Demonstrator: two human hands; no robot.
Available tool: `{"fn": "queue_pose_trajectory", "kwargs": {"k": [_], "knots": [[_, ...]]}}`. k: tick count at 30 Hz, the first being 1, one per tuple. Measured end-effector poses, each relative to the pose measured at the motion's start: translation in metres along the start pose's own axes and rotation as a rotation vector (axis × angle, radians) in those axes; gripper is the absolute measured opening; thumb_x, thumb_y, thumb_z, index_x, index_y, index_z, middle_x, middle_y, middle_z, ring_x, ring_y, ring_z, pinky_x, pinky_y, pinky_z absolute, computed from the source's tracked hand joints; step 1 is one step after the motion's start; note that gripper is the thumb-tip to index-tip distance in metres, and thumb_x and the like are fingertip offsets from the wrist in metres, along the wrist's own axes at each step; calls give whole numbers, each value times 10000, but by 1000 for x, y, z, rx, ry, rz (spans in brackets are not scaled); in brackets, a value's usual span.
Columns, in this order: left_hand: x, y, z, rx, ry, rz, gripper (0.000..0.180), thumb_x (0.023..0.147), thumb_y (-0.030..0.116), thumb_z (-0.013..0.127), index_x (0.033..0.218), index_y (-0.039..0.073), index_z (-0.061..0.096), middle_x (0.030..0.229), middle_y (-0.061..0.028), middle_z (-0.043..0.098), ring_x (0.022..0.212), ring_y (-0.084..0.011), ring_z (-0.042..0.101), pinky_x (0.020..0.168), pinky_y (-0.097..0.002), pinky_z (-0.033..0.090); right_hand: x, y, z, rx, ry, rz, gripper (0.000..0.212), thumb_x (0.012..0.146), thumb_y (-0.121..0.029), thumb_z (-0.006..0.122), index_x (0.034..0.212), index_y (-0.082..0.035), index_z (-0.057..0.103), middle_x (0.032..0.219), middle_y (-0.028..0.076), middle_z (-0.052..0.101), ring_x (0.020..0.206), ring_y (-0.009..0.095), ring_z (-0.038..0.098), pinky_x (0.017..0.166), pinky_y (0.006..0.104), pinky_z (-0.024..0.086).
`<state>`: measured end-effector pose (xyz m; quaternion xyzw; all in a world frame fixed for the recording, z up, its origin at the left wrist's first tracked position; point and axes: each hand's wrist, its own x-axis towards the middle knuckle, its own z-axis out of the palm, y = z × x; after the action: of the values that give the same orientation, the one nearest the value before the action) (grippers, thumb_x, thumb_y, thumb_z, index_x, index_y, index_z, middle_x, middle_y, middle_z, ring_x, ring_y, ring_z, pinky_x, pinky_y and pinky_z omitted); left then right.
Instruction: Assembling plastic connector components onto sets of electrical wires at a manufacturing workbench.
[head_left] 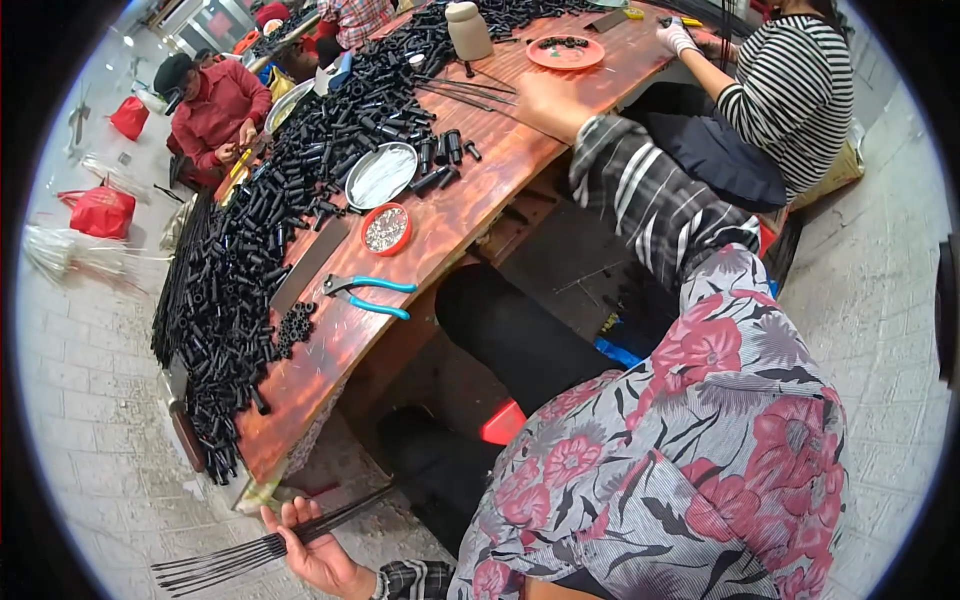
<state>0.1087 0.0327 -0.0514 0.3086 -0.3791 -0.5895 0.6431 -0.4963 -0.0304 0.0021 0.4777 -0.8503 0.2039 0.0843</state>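
A wooden counter (pixel 470 205) sweeps from eight to one o'clock, its far side heaped with a pile of black tubes (pixel 340 125). At seven o'clock, off the counter's near end, a bundle of black rods (pixel 260 546) lies across the left hand (pixel 322 558), gripped between thumb and fingers and fanning toward eight. The rods look light, thin and springy, probably slick; a hold around mid-length should stop them splaying. More rods (pixel 466 97) lie on the counter at twelve, beside the blurred right hand (pixel 553 105) at one; whether it grasps any, I cannot tell. Blue-handled pliers (pixel 372 284) rest at nine, a white dish (pixel 382 178) at eleven, a red bowl (pixel 387 230) at ten.
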Motion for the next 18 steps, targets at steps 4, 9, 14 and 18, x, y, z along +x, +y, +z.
{"fn": "queue_pose_trajectory", "kwargs": {"k": [4,9,14,18], "knots": [[-1,-2,1,20,28,11,407,899,116,391,1291,71,289,1046,-155,557,989,-255,525,903,-410,375,5,34,-23,-72,-388,372,405,619,-202,697,980,-48,599,1036,135,584,981,274,552,779,354,458],[10,-7,13,-18,16,20,404,897,106,387,1289,85,295,1026,-153,568,972,-251,534,897,-399,380,3,62,-13,79,-458,356,213,645,-172,664,738,15,620,654,147,614,620,250,612,553,356,470],[17,-10,25,-2,-16,0,405,901,123,383,1293,87,284,1022,-151,570,962,-247,540,877,-396,398,-12,51,-13,80,-227,236,196,675,-128,562,747,53,569,744,217,602,706,338,600,600,423,463],[-9,3,86,-104,-141,-118,409,904,144,385,1295,85,279,1002,-143,580,947,-241,550,855,-389,417,-20,36,-34,95,52,56,219,706,-133,461,750,67,539,790,279,566,794,428,546,662,486,431]]}}
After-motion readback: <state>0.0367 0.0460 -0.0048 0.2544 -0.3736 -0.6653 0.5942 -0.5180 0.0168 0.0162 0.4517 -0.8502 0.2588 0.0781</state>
